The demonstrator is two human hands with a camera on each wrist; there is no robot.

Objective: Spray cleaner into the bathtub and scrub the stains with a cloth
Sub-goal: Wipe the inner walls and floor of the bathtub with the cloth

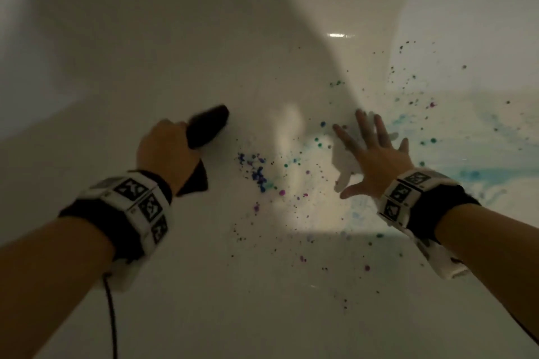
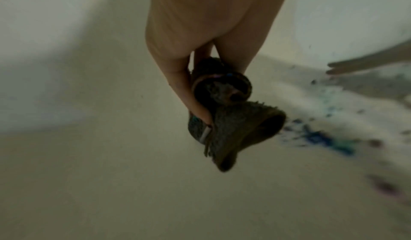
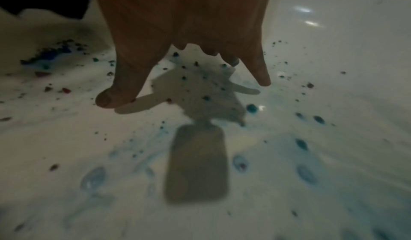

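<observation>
Cloth (image 2: 233,127): dark, nubby, bunched in the curled left hand (image 1: 166,148), ends dangling; likely soft and light (grip mid-bunch). Stains (image 1: 256,172): blue-purple specks just right of that hand on the bathtub (image 1: 175,38) floor. Right hand (image 1: 376,154): fingers splayed, empty.

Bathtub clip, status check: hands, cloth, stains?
Left hand grips dark cloth, off the stains. Right hand open, empty. No spray bottle visible.

I'm gripping a dark, bunched cloth (image 1: 207,128) above the white bathtub (image 1: 175,52), whose floor carries blue and purple stains (image 1: 256,172)
</observation>
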